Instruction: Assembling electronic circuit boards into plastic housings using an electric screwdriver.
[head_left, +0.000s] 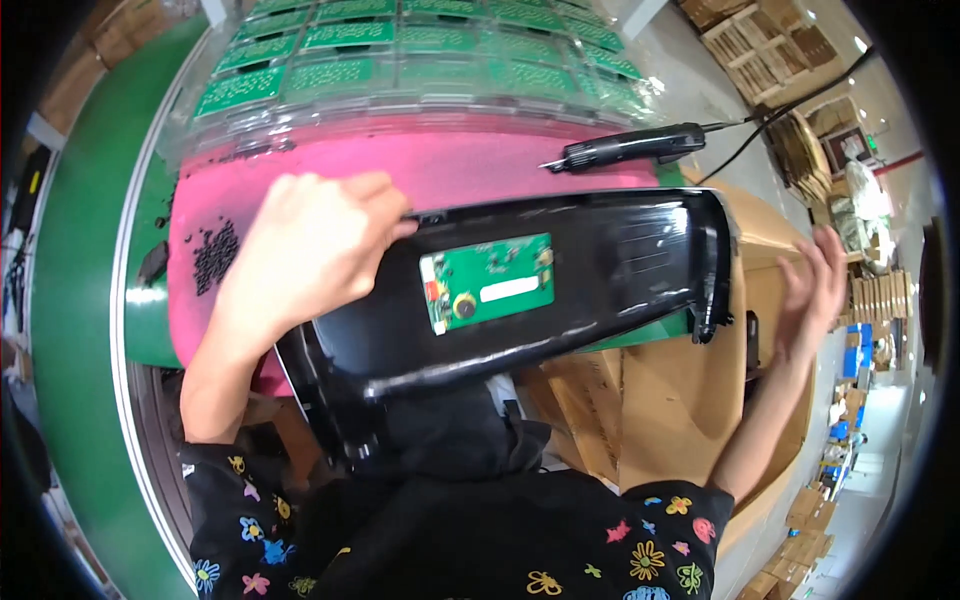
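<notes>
A long black plastic housing (610,250) lies tilted in front of me, partly over the pink mat and partly toward my lap. A green circuit board (490,280) sits inside it. My left hand (325,240) is closed at the housing's far left rim, its fingertips pinched on the edge. Off to the right, beyond the housing's end, my right hand (812,290) is raised over an open cardboard box (680,390). Its fingers are apart and slightly blurred, with nothing seen in them.
On the pink mat (450,160) lie a black electric screwdriver (635,148), its cord running off right, and a pile of small black screws (215,255) at the left. Clear trays of green boards (430,40) stand behind. A green surface (80,300) with a white edge runs along the left.
</notes>
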